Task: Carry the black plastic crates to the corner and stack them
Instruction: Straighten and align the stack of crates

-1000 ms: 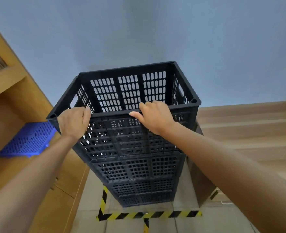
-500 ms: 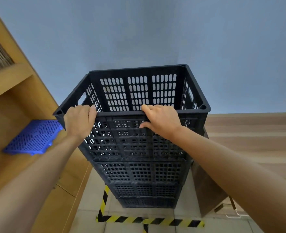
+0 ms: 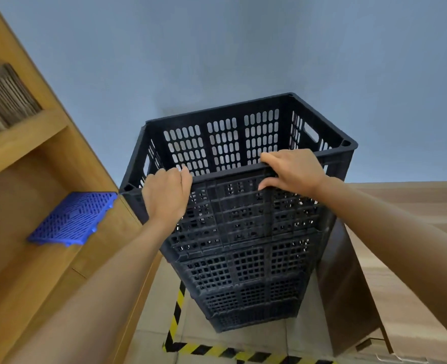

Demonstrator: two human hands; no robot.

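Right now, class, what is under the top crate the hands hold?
More black crates, stacked down to the tiled floor inside yellow-black tape. Both hands, left and right, grip the top crate. The crates' insides are hidden.

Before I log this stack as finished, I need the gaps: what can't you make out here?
- Fingertips of left hand and right hand: curled over the top crate near rim.
- Top crate's floor and contents: hidden by its near wall.
- Crate count: lower crates blur together.
- Stack's rear base: behind the crates.
- Floor tape outline: cut off by bottom edge.
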